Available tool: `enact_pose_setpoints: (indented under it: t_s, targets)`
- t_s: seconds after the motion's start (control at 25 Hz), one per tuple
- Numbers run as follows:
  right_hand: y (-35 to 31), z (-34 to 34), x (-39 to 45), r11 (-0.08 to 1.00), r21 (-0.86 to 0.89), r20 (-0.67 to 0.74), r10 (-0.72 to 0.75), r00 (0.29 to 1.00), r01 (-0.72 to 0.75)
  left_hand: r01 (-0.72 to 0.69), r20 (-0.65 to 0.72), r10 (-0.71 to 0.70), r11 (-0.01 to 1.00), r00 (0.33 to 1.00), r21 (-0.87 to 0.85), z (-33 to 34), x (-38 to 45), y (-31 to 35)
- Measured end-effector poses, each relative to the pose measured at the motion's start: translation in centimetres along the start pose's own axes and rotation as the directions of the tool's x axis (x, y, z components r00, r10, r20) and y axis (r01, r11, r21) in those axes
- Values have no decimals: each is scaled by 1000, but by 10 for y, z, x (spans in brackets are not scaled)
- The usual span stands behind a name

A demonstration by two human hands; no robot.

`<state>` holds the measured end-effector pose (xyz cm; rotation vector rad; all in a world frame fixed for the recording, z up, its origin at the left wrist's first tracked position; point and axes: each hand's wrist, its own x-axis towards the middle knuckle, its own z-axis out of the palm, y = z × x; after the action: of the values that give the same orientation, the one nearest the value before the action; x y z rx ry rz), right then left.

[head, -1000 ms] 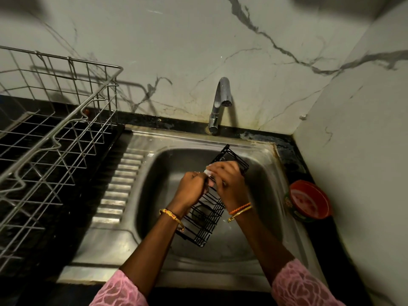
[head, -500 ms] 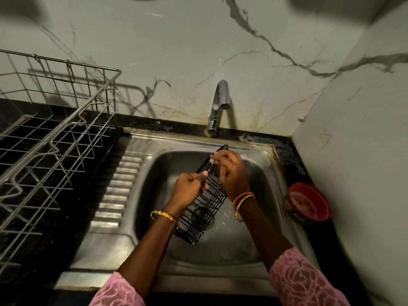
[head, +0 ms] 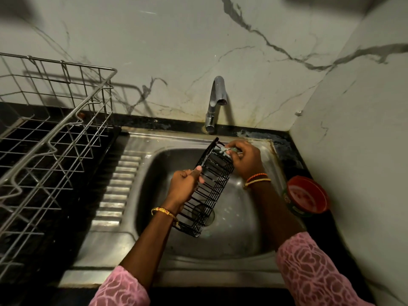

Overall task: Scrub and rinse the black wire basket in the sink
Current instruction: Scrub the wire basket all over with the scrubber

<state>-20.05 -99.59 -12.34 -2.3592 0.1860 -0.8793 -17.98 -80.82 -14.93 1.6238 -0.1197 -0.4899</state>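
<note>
Now your right hand has slid its small scrubber up to the basket's top end, so scrubbing continues; your left hand grips the side, held over the steel sink. Tap dry; marble wall, rack at left.

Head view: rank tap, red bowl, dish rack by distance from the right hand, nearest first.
From the right hand, which scrubs the basket's far end:
1. Tap, just behind it at the wall.
2. Red bowl, on the counter to its right, slightly farther.
3. Dish rack, far left.
</note>
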Motion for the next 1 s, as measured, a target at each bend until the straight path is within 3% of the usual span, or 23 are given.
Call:
enact_pose_setpoints:
  t_s: [0.16,0.32,0.52,0.6,0.8,1.0]
  targets:
    - [-5,-6,3,994,41,111,101,989,-106,16,36,-15,999,999,-30,-3,2,2]
    - [-30,8,23,978,133,116,144,983,-159,-8,34,9,999,999,-37,-1,7,17]
    - [-16,-19,24,934,166,321,252,913,-316,-78,7,78,997,997,28,-9,13,17]
    - [-24,-19,28,920,171,312,289,905,-353,-113,31,110,988,993,101,-10,12,17]
    - [-56,-18,52,959,91,301,229,926,-267,-128,84,108,948,991,293,-3,21,36]
    - [-66,-24,53,986,53,308,136,942,-160,-117,0,118,985,993,-124,29,15,53]
